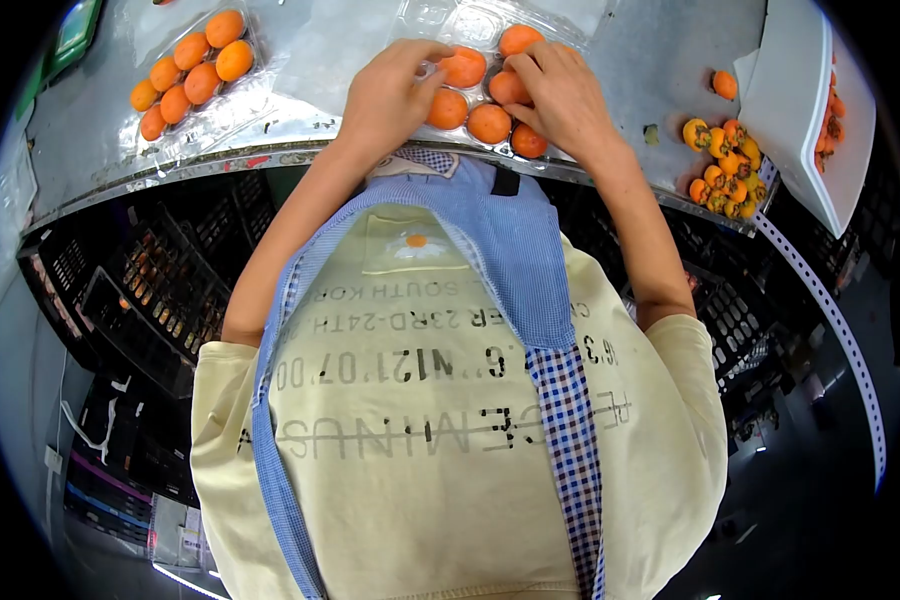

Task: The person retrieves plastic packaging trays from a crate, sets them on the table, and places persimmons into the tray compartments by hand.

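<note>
Orange persimmons sit in a clear plastic tray (470, 22) close to the table's near edge, right in front of my body. The fingers of my left hand (392, 98) curl against the left side of one persimmon (463, 67) in the upper row. On the other side, my right hand (562, 98) has its thumb and fingers around a persimmon (508, 88) near the middle. Along the near side lie further persimmons (488, 124), apart from my fingers. Part of a persimmon behind my right hand is hidden.
To the left, another clear tray holds several persimmons (201, 84). At right are a pile of small yellow-orange persimmons (727, 170), a loose persimmon (724, 84) and a tilted white bin (805, 110) with fruit. Black crates (170, 290) stand below the metal table (315, 60).
</note>
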`<state>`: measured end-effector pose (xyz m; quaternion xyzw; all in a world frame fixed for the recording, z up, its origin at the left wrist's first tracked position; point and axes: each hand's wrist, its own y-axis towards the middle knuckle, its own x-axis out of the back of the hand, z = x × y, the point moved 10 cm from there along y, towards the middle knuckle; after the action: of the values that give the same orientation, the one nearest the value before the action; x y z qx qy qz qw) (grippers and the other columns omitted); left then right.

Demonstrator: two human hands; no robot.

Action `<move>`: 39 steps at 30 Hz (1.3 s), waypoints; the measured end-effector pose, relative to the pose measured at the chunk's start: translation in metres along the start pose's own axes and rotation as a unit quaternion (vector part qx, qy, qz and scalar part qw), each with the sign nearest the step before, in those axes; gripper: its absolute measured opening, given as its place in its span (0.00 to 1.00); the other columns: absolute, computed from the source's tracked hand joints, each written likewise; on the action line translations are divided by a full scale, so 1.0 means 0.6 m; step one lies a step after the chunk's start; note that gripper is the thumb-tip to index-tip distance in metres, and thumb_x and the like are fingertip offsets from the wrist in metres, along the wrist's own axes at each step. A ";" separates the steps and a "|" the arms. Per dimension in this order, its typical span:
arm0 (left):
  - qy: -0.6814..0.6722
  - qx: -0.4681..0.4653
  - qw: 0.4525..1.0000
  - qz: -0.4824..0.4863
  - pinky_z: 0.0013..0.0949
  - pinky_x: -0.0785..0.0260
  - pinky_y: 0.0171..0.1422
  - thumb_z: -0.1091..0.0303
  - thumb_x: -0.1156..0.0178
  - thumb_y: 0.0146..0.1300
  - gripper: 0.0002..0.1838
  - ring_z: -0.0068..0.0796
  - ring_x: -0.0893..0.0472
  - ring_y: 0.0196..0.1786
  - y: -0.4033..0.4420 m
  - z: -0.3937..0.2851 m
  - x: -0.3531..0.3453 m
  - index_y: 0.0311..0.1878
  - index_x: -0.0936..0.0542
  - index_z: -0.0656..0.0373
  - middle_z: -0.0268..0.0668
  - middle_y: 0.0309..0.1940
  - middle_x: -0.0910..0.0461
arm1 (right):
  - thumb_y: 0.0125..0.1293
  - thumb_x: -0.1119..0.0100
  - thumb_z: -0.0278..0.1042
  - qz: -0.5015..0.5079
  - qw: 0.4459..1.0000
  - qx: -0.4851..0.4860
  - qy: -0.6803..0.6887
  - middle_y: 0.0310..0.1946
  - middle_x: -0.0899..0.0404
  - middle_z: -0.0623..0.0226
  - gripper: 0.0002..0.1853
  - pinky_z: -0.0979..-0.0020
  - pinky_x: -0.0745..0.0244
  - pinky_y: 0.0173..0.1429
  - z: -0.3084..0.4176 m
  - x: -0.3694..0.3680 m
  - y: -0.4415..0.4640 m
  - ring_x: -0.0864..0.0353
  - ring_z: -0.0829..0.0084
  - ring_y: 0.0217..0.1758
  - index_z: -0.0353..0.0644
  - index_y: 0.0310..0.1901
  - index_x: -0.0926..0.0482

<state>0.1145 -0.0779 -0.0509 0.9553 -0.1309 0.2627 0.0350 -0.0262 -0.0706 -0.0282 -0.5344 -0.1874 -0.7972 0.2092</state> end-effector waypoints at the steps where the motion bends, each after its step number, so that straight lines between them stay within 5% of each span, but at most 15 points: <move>1: 0.053 -0.036 0.998 0.006 0.33 0.28 0.44 0.70 0.38 0.55 0.15 0.36 0.23 0.40 0.005 -0.010 -0.006 0.47 0.22 0.53 0.36 0.40 0.22 | 0.43 0.32 0.33 -0.014 1.000 0.003 0.011 0.33 0.26 0.62 0.17 0.61 0.30 0.42 0.000 0.004 -0.001 0.25 0.59 0.41 0.44 0.36 0.26; 4: 0.164 -0.103 0.981 0.028 0.36 0.30 0.47 0.69 0.37 0.54 0.19 0.36 0.27 0.45 0.012 -0.027 -0.025 0.51 0.23 0.52 0.37 0.42 0.26 | 0.45 0.31 0.34 0.021 0.999 -0.044 0.025 0.33 0.25 0.63 0.19 0.65 0.28 0.40 -0.013 -0.008 -0.014 0.24 0.64 0.38 0.43 0.40 0.26; 7: 0.187 -0.100 0.976 0.046 0.38 0.31 0.48 0.67 0.35 0.52 0.21 0.39 0.29 0.48 0.018 -0.028 -0.036 0.52 0.23 0.51 0.38 0.44 0.28 | 0.48 0.30 0.37 -0.024 0.937 -0.197 0.289 0.34 0.24 0.68 0.21 0.70 0.27 0.40 -0.080 0.019 -0.039 0.24 0.71 0.37 0.42 0.43 0.26; 10: 0.220 -0.113 0.968 0.045 0.38 0.31 0.49 0.65 0.34 0.51 0.23 0.41 0.30 0.49 0.021 -0.033 -0.039 0.53 0.23 0.51 0.41 0.46 0.29 | 0.51 0.30 0.42 -0.213 0.849 -0.356 0.328 0.37 0.23 0.71 0.23 0.75 0.29 0.45 -0.278 0.148 -0.139 0.25 0.75 0.38 0.40 0.45 0.24; 12: 0.232 -0.121 0.964 0.054 0.38 0.31 0.50 0.64 0.33 0.50 0.24 0.43 0.30 0.50 0.024 -0.037 -0.043 0.53 0.24 0.52 0.43 0.48 0.30 | 0.59 0.38 0.39 -0.373 0.796 -0.239 0.412 0.43 0.23 0.62 0.18 0.75 0.29 0.51 -0.367 0.300 -0.175 0.23 0.72 0.44 0.38 0.47 0.25; 13: 0.247 -0.123 0.959 0.062 0.38 0.31 0.51 0.64 0.33 0.49 0.25 0.43 0.30 0.51 0.026 -0.037 -0.048 0.53 0.23 0.53 0.43 0.48 0.30 | 0.65 0.46 0.38 -0.491 0.675 -0.185 0.518 0.46 0.25 0.55 0.17 0.69 0.26 0.51 -0.431 0.358 -0.218 0.24 0.68 0.48 0.33 0.48 0.27; 15: 0.277 -0.130 0.949 0.077 0.38 0.32 0.52 0.64 0.32 0.48 0.25 0.44 0.30 0.52 0.031 -0.036 -0.057 0.52 0.23 0.54 0.44 0.50 0.30 | 0.67 0.52 0.43 -0.495 0.586 -0.115 0.632 0.47 0.26 0.49 0.23 0.64 0.24 0.53 -0.531 0.403 -0.272 0.26 0.61 0.52 0.28 0.51 0.30; 17: 0.280 -0.146 0.946 0.075 0.39 0.33 0.54 0.63 0.31 0.46 0.25 0.45 0.31 0.54 0.034 -0.040 -0.061 0.50 0.23 0.56 0.44 0.52 0.31 | 0.66 0.52 0.45 -0.599 0.496 -0.150 0.611 0.45 0.26 0.48 0.25 0.63 0.24 0.52 -0.440 0.393 -0.274 0.27 0.58 0.53 0.27 0.52 0.31; 18: 0.282 -0.153 0.944 0.074 0.40 0.33 0.55 0.63 0.31 0.46 0.24 0.45 0.32 0.55 0.035 -0.041 -0.062 0.49 0.23 0.56 0.44 0.53 0.31 | 0.65 0.52 0.48 -0.532 0.474 -0.144 0.686 0.45 0.26 0.48 0.26 0.63 0.24 0.51 -0.490 0.375 -0.276 0.27 0.57 0.54 0.28 0.51 0.30; 20: 0.284 -0.169 0.941 0.074 0.40 0.35 0.57 0.63 0.31 0.45 0.24 0.45 0.32 0.57 0.037 -0.047 -0.060 0.48 0.24 0.56 0.42 0.54 0.30 | 0.65 0.49 0.43 -0.460 0.635 -0.275 0.556 0.46 0.25 0.51 0.23 0.65 0.24 0.49 -0.498 0.302 -0.276 0.26 0.60 0.54 0.29 0.51 0.28; 24: 0.259 -0.191 0.939 0.122 0.41 0.39 0.61 0.65 0.32 0.45 0.24 0.43 0.33 0.59 0.039 -0.049 -0.067 0.48 0.26 0.54 0.38 0.51 0.27 | 0.62 0.42 0.30 -0.371 0.678 -0.367 0.517 0.36 0.20 0.64 0.12 0.72 0.25 0.44 -0.380 0.130 -0.190 0.20 0.72 0.38 0.36 0.46 0.23; 28: 0.255 -0.201 0.936 0.138 0.41 0.40 0.62 0.68 0.33 0.45 0.26 0.42 0.32 0.59 0.032 -0.049 -0.067 0.51 0.27 0.52 0.38 0.49 0.25 | 0.58 0.36 0.30 -0.188 0.759 -0.358 0.510 0.40 0.22 0.66 0.15 0.75 0.27 0.47 -0.271 -0.001 -0.105 0.23 0.77 0.40 0.37 0.47 0.23; 36: 0.202 -0.181 0.956 0.116 0.41 0.41 0.64 0.68 0.31 0.44 0.29 0.44 0.31 0.58 0.045 -0.025 -0.054 0.54 0.25 0.51 0.40 0.46 0.22 | 0.62 0.40 0.34 -0.098 0.825 -0.236 0.504 0.34 0.20 0.68 0.13 0.78 0.27 0.42 -0.105 -0.052 -0.023 0.22 0.79 0.34 0.39 0.47 0.23; 39: 0.127 -0.166 0.973 0.103 0.42 0.39 0.62 0.66 0.31 0.45 0.30 0.45 0.28 0.54 0.051 -0.030 -0.034 0.56 0.27 0.52 0.40 0.45 0.22 | 0.64 0.41 0.33 -0.063 0.859 -0.211 0.463 0.39 0.20 0.68 0.15 0.77 0.27 0.50 -0.059 -0.044 -0.011 0.21 0.78 0.43 0.38 0.50 0.24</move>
<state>0.0803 -0.0998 -0.0458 0.8765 -0.2648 0.3585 0.1819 -0.0481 -0.0802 -0.0660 -0.1225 0.0698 -0.9846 0.1034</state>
